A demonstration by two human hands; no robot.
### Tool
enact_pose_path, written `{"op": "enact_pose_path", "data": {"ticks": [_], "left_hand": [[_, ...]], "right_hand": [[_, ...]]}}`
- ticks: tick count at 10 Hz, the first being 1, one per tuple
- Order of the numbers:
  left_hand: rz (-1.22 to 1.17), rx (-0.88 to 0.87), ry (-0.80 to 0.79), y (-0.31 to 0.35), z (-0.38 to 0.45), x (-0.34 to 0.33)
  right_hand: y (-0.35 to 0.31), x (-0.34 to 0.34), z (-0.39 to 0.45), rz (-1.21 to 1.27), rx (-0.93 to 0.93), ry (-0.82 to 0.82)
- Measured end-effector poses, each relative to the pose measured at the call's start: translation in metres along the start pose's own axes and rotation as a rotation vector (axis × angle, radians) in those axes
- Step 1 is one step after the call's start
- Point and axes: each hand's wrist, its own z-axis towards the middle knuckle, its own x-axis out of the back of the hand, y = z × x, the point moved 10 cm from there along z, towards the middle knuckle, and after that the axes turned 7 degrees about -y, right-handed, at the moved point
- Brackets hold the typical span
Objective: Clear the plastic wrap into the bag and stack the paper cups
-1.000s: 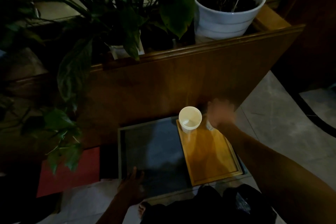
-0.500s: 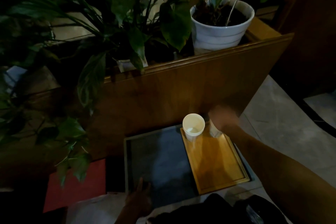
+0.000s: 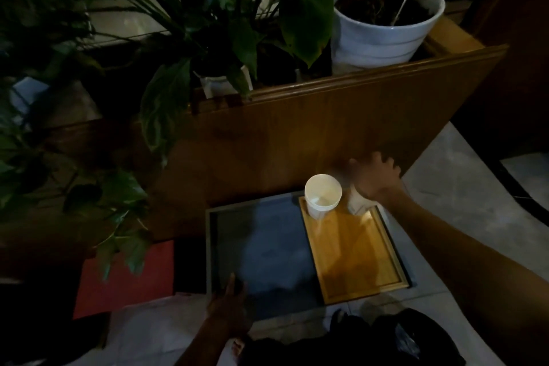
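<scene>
A dim tiled floor (image 3: 463, 217) is seen below a wooden planter box (image 3: 326, 128), and a wooden tray (image 3: 356, 252) lies on a dark tray (image 3: 261, 249) in front of it. At the wooden tray's far left corner an upright paper cup (image 3: 323, 198) is stood, and a second paper cup (image 3: 358, 202) is half hidden at the far right corner under the right hand (image 3: 375, 178), whose fingers are spread and blurred, nothing plainly held. The left hand (image 3: 228, 306) is pressed flat, fingers relaxed, on the dark tray's near edge, left of the wooden tray; a black bag (image 3: 386, 339) is seen just nearer than the wooden tray.

White paper cup (image 3: 323, 198) upright on wooden tray (image 3: 353, 252), second cup (image 3: 358, 205) beside it
</scene>
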Motion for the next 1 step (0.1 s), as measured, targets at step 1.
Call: {"op": "enact_pose_path", "data": {"ticks": [1], "left_hand": [[-0.018, 0.027, -0.080, 0.0001, 0.0033, -0.0084]], "right_hand": [[-0.0150, 0.0299, -0.0181, 0.074, 0.073, 0.147]]}}
